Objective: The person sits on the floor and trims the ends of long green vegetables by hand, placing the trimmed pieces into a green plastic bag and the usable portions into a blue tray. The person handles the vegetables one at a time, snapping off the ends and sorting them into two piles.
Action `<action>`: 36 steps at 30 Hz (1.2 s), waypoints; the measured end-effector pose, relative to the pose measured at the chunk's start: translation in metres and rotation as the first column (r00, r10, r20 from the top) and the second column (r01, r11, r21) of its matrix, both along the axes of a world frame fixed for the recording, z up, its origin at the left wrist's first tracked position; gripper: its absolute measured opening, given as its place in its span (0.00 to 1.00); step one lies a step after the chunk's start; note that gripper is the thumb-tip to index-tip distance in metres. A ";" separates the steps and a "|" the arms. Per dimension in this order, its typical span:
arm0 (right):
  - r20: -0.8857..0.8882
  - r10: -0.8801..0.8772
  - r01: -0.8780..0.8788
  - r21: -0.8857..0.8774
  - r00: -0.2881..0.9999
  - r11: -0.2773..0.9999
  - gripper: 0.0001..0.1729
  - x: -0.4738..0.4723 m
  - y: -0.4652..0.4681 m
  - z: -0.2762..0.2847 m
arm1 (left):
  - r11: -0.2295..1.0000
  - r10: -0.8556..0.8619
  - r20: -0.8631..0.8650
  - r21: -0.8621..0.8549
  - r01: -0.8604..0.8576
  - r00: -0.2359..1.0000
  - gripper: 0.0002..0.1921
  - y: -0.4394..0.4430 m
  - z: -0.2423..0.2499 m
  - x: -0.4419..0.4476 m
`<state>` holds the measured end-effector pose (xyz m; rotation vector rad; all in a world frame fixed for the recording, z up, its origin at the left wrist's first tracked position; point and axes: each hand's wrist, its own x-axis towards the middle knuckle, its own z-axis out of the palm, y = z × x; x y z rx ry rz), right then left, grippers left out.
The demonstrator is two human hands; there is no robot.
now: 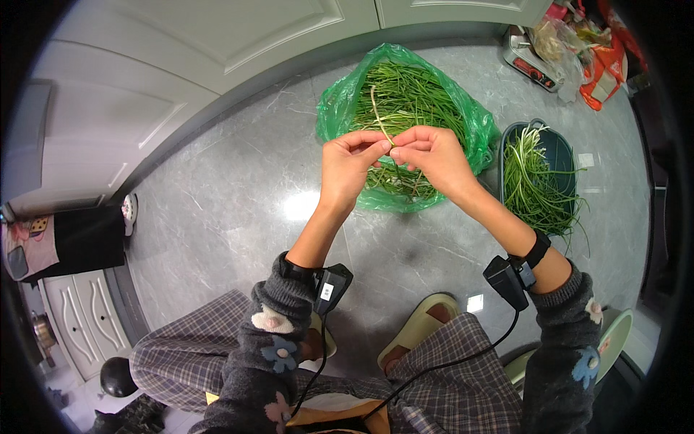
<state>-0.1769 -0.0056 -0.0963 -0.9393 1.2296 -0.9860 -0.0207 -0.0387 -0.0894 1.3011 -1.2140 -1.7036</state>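
Both hands meet over an opened green plastic bag (339, 111) full of long green stalks with pale ends, which look like garlic chives (417, 89). Between the thumb and fingers of my left hand (349, 165) is one thin stalk (378, 114), its whitish end pointing up and away from me. My right hand (434, 157) pinches the same stalk just beside the left fingertips. Its green part hangs below the fingers and is partly hidden. To the right, a dark blue-green plastic basin (561, 152) holds a loose heap of chives (526, 184), some trailing over its rim.
Grey marbled floor tiles (227, 217) lie under everything. Cabinet doors (271, 32) border the far side. A portable gas stove (534, 65) and plastic bags (599, 70) stand at the far right. Cables (442, 366) run from devices on both wrists. My slippered feet (420, 325) are close below.
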 end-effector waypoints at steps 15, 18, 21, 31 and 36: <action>-0.123 -0.128 0.097 -0.228 0.984 0.969 0.07 0.003 -0.001 0.007 | 0.991 -0.103 0.054 -0.084 0.108 0.993 0.05 0.001 0.005 0.000; -0.100 -0.135 0.110 -0.221 0.986 0.969 0.07 0.004 -0.002 0.008 | 0.991 -0.113 0.042 -0.066 0.116 0.993 0.05 0.000 0.006 0.002; -0.017 -0.115 0.110 -0.181 0.993 0.977 0.08 0.004 -0.003 0.007 | 0.991 -0.129 0.011 -0.039 0.130 0.992 0.05 -0.001 0.008 0.003; 0.078 -0.055 0.054 0.013 0.995 0.998 0.09 -0.002 -0.005 0.013 | 0.987 -0.124 -0.115 0.086 0.135 0.986 0.07 -0.002 0.010 0.004; 0.061 -0.088 0.087 0.024 0.994 0.996 0.09 -0.002 -0.005 0.016 | 0.990 -0.127 -0.076 0.054 0.132 0.989 0.08 -0.001 0.013 0.004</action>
